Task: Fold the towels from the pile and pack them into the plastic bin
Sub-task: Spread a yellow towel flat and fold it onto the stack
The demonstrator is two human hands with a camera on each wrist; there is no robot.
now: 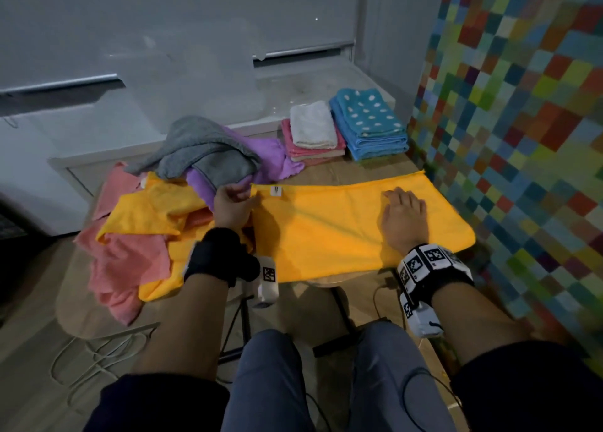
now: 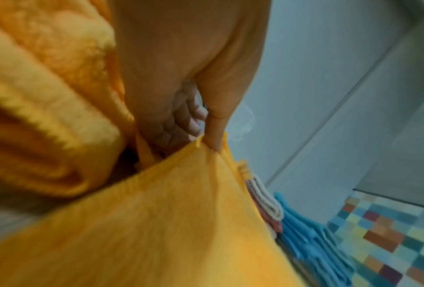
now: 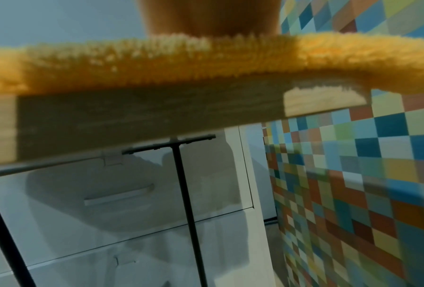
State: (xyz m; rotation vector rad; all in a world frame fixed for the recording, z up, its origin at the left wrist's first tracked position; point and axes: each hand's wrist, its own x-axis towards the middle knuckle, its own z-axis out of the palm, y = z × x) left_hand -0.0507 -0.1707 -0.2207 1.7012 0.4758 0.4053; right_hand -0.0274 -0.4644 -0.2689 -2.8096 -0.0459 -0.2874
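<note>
Yellow microfibre towel is spread flat on the near table edge, long axis left to right. Its far-left corner is pinched by the left hand; the right hand is pressed flat, fingers straight, nearer the right end.

A towel lies spread flat along the table's near edge, toward its right end. The unfolded pile sits at the left end, just beside it. Two folded stacks stand side by side at the far right corner, behind the spread towel.
</note>
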